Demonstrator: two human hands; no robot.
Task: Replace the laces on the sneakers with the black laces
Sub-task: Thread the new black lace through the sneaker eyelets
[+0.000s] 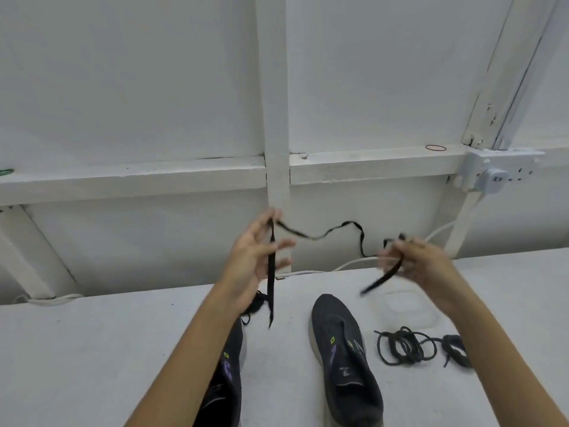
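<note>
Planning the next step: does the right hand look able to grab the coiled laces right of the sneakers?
Likely yes: the coiled laces lie uncovered below the right hand, but its fingers grip a black lace it must drop first.

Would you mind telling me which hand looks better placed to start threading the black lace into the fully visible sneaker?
Probably the right hand: the black lace end it pinches slants down toward the toe of that sneaker, while the left hand holds its end hanging to the side.
</note>
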